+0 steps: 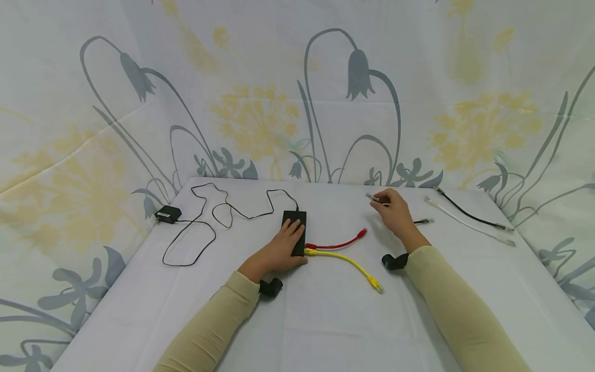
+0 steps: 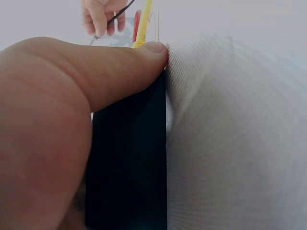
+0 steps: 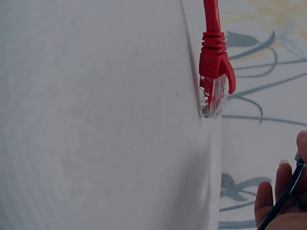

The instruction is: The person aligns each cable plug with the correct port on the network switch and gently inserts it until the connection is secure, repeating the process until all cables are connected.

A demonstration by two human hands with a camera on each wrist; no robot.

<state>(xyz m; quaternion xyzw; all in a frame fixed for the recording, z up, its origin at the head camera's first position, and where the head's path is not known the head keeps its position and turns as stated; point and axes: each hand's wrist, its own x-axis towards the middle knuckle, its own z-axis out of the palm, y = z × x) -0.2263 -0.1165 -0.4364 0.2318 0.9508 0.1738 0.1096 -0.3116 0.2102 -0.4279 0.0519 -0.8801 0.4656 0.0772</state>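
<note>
My left hand (image 1: 281,248) holds a black network switch (image 1: 299,243), fingers across its top and thumb along its near end. In the left wrist view the thumb (image 2: 115,72) lies over the switch's dark body (image 2: 129,163). A red Ethernet cable (image 1: 337,246) and a yellow Ethernet cable (image 1: 341,256) run from its right side, their far plugs loose on the table. To the right, my right hand (image 1: 394,214) pinches a black Ethernet cable (image 3: 284,199) near one plug, raised above the table. Its other plug (image 1: 425,221) shows beyond the wrist.
A power adapter (image 1: 168,214) lies at the left, its thin black cord (image 1: 246,217) looping to the switch's far end. At the right lie another black cable (image 1: 469,213) and a white cable (image 1: 469,223). A patterned cloth (image 1: 279,103) hangs behind the table.
</note>
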